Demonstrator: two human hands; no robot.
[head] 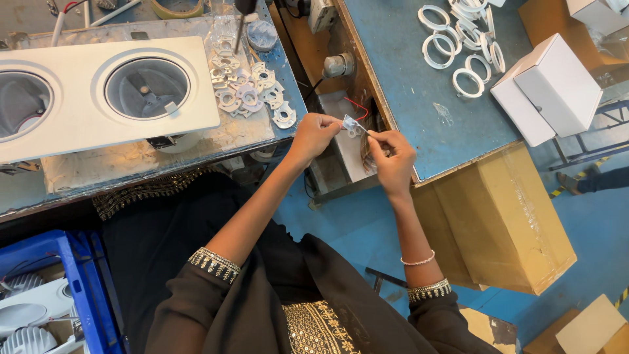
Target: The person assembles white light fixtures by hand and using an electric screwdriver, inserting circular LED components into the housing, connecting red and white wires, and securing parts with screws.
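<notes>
Beside the fixture (98,92) and loose brackets (252,88) on the tabletop (164,151), the left hand (316,134) pinches a small bracket (352,124); the right hand (393,157) pinches its other end. Best held steady, fingertips close.

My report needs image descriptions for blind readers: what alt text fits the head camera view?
Two bare hands, left hand and right hand, pinch a small flat metal piece between two workbenches. A white twin-hole lamp frame and loose metal brackets lie left; white rings and boxes lie right.
</notes>
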